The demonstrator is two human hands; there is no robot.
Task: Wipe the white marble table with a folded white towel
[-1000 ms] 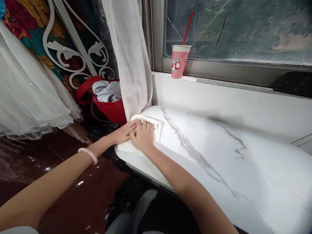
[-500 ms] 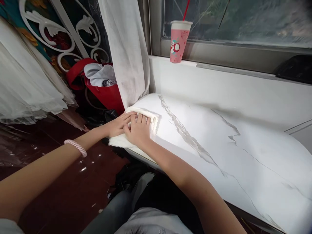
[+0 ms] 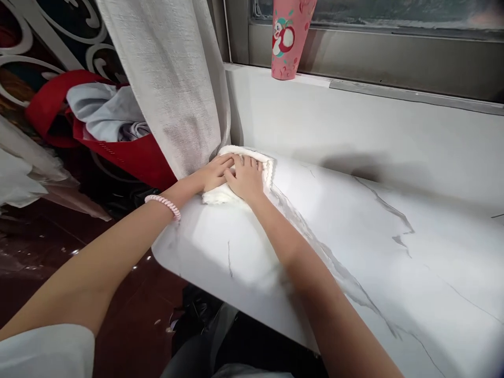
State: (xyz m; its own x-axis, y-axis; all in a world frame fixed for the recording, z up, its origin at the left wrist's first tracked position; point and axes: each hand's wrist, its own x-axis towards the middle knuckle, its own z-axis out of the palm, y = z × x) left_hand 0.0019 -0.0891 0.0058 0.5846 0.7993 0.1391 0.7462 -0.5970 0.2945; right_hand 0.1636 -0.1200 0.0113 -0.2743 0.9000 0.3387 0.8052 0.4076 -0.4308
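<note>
A folded white cloth (image 3: 220, 196) lies on the white marble-patterned tabletop (image 3: 205, 236), near its far left corner by the curtain. My left hand (image 3: 214, 173) rests flat on the cloth's left part, fingers stretched out. Beside it, my right hand (image 3: 247, 178) presses on the cloth with its fingers spread. The two hands touch or overlap slightly near the thumb of the right one. Part of the cloth is hidden beneath both palms. A pink coiled band (image 3: 163, 203) circles my left wrist.
A grey-white curtain (image 3: 169, 79) hangs at the table's left end. Left of it stands a red bag (image 3: 126, 160) holding light folded fabric (image 3: 108, 110). A pink paper cup (image 3: 286, 44) sits on the window ledge. Dark red shiny floor (image 3: 137, 299) shows below.
Both hands have pushed the cloth away from the table's near edge toward the wall, uncovering the front left corner. The view has come closer and tilted down.
</note>
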